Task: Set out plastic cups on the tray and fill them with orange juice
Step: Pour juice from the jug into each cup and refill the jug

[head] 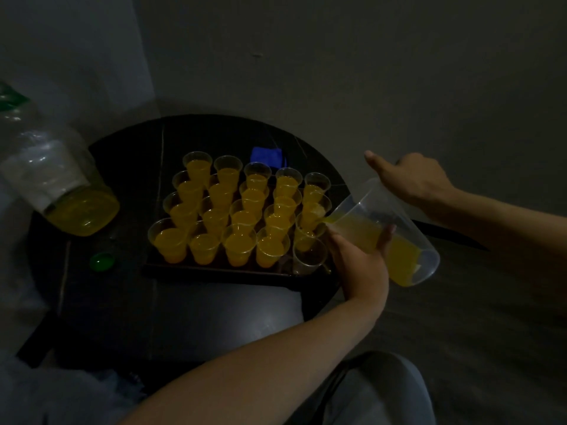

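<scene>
Orange juice (237, 242) fills most cups (214, 194); left hand (359, 262) and right hand (411, 179) grip pouring jug (409, 236); corner cup (310, 257) empty.

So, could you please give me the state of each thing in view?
Clear plastic jug: tilted, pouring orange juice.
Left grip: holds jug from below.
Right grip: holds jug's upper side.
Clear plastic cups: filled; near-right one empty.
Big clear plastic bottle: nearly empty.
Round green cap: lying loose by bottle.
</scene>
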Available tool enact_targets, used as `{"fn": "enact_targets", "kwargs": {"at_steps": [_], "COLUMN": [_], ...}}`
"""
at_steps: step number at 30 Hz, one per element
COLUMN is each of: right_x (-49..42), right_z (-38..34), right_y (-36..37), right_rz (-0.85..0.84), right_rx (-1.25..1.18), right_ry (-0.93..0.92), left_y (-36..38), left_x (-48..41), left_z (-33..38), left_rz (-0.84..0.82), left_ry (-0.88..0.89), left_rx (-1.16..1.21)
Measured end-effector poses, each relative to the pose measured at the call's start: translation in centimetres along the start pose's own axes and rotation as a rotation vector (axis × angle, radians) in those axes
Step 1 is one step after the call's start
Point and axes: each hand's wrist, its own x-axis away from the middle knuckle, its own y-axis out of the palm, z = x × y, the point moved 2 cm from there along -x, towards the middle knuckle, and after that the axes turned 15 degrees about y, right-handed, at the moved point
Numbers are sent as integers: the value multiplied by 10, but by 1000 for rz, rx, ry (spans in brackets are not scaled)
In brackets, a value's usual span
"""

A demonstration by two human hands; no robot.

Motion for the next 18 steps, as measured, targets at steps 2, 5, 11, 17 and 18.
{"fn": "enact_targets", "kwargs": {"at_steps": [2, 5, 11, 17, 18], "right_x": [-1, -1, -1, 2, 2], "right_z": [0, -1, -2, -6, -6], "right_y": [-1, -2, -3, -5, -5], "right_rz": [5, 16, 21, 15, 12], "right_rx": [3, 13, 31, 38, 41], "right_ry": [3, 3, 13, 4, 6], "left_y": [1, 2, 4, 4, 4], "left_x": [-1, -2, -4, -5, -5], "left_z": [0, -3, -6, -7, -7], "left_rz": [5, 22, 41, 24, 22], "left_ry": [15, 50, 62, 85, 87], "left_rx": [8, -9, -24, -48, -58]}}
